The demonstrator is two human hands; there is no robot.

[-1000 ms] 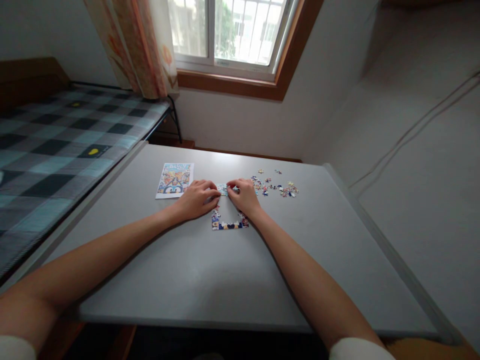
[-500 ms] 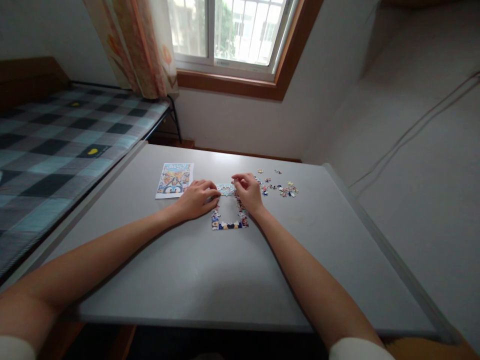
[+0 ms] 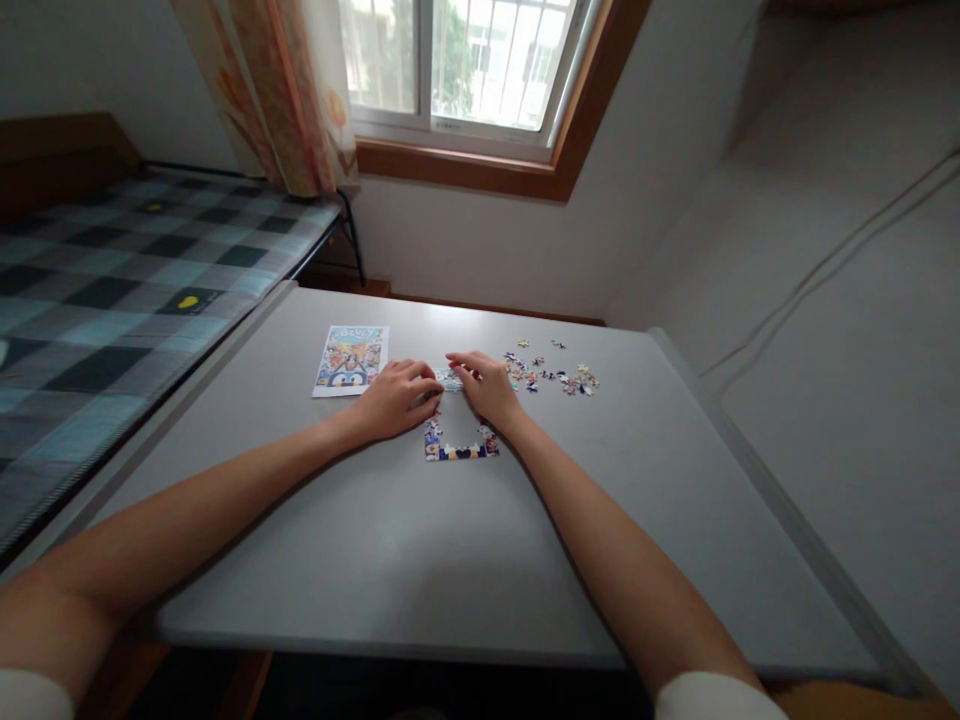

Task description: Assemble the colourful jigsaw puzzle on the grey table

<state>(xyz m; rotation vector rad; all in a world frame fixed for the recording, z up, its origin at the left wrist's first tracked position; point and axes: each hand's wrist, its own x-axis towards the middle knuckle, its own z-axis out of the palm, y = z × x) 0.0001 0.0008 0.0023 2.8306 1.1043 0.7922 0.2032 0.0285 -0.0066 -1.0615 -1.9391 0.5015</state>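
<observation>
A small jigsaw frame (image 3: pixel 459 450) lies on the grey table (image 3: pixel 420 540), with its border partly joined. My left hand (image 3: pixel 394 398) rests on the frame's upper left corner, fingers curled and pressing down on the pieces. My right hand (image 3: pixel 486 384) lies over the top edge, fingers bent and pressing on the pale blue top strip (image 3: pixel 448 379). The fingertips of both hands nearly meet there. Loose puzzle pieces (image 3: pixel 551 372) are scattered just right of my right hand. A printed reference picture (image 3: pixel 350 358) lies left of my left hand.
A bed with a checked blue and black cover (image 3: pixel 112 290) runs along the table's left side. A window (image 3: pixel 457 70) with a patterned curtain (image 3: pixel 270 90) is behind the table. A white wall stands to the right.
My right hand lifted off the top strip half a second ago, then came back down and slid left along it toward my left hand. My left hand has stayed in place.
</observation>
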